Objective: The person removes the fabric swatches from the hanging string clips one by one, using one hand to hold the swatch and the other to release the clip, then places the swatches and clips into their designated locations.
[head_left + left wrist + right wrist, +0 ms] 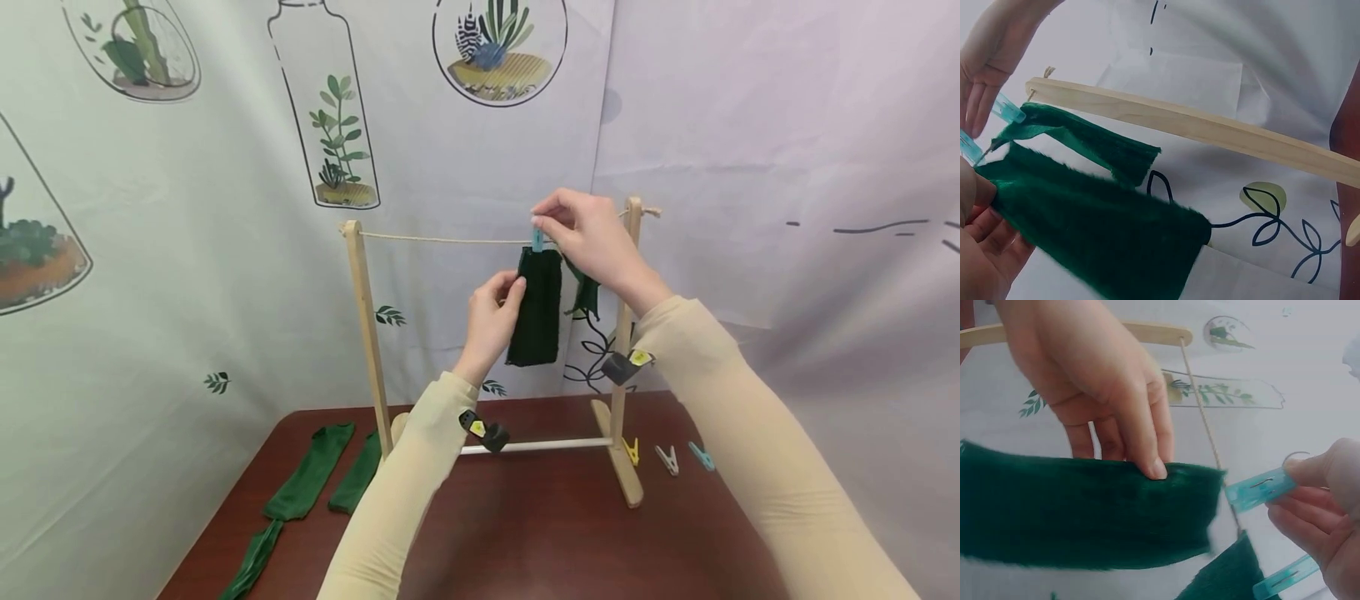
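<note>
My right hand [596, 239] pinches the blue peg [537, 241] at the rope [442, 240]; my left hand [492, 323] pinches the green cloth [537, 312] by its side edge, top edge about at the rope. Can't quite tell if the peg bites both. Best hold the top level, seat the peg deep, then release slowly. Below the rope: red-brown table [540, 525]. Behind it: pale plant-print sheet [465, 167].

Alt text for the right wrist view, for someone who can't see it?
The right hand pinches a pale blue plastic clothespin at a beige rope; the left hand holds the edge of a dark green rectangular cloth.
</note>
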Available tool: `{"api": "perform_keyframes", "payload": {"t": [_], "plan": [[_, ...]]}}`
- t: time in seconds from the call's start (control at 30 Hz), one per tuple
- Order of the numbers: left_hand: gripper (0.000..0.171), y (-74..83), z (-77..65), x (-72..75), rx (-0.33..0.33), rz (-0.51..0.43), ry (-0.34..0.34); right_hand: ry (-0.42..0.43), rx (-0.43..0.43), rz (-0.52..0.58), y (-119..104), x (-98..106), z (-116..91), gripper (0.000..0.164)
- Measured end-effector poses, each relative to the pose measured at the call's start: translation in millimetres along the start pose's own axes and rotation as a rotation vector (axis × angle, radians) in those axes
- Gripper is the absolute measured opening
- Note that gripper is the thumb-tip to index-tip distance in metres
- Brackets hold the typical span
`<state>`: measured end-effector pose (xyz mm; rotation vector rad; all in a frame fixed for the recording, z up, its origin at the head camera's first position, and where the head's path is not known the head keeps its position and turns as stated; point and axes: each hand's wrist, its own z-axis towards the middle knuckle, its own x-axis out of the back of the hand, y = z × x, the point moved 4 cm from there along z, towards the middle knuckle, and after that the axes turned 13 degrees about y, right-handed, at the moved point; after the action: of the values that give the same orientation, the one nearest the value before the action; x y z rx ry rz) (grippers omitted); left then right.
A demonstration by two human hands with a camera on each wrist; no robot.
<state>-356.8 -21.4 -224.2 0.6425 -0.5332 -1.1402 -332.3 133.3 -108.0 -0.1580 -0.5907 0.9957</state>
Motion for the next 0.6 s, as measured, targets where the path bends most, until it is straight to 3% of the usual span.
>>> {"api": "perform_keyframes", "payload": {"t": [0.3, 0.6], "plan": [[0.025, -2.3, -6.7, 15.9, -0.038, 0.002, -0.015, 0.045, 0.002, 0.028, -15.0, 9.7, 1.3, 0.024], [0.027, -4.9, -15.4, 47.4, -0.125, 0.109, -0.05, 0.046, -0.011, 0.007, -16.1, 21.6, -7.8, 0.026]]}}
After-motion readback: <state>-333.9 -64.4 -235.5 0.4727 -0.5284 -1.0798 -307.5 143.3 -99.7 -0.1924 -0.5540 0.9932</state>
